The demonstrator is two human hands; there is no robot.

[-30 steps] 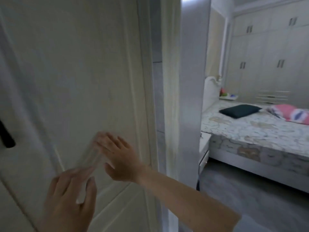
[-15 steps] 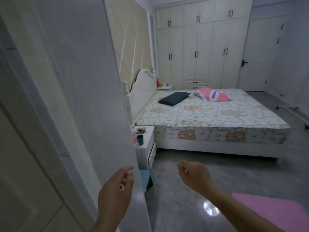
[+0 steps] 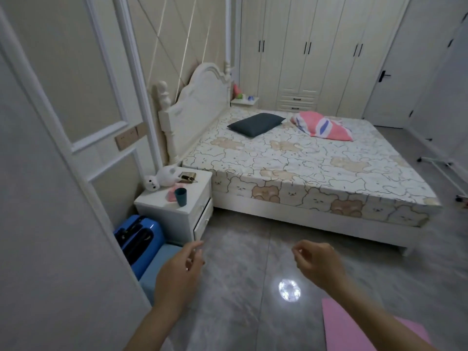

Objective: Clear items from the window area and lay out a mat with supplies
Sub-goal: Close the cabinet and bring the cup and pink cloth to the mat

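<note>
Two bare hands hang in front of the person over the glossy grey tiled floor (image 3: 240, 262), and neither holds anything. The left hand (image 3: 177, 272), at about seven o'clock in the view, has its fingers loosely curled with thumb and forefinger close together; the right hand (image 3: 317, 264), at about five o'clock, is curled in much the same relaxed way, its fingertips drawn in toward the palm.

One corner of the pink mat (image 3: 354, 328) lies flat on the floor at five o'clock, partly hidden beneath the right forearm. No window shows in this view, so I cannot tell where the window area lies. At nine o'clock a white nightstand (image 3: 195, 219) carries a dark teal cup (image 3: 181, 196), a white plush toy (image 3: 162, 179) and a few small things. A blue suitcase (image 3: 136, 236) stands just beside it at eight o'clock, against the door frame. The bed (image 3: 304, 160) fills the centre, with a dark pillow (image 3: 255, 124) and a pink blanket (image 3: 321, 125) toward twelve o'clock.

Risks, as I judge them: the shiny floor could let the mat slide underfoot, and the mat's edge or the suitcase could catch a foot. Reaching hastily to the nightstand could tip the cup.
</note>
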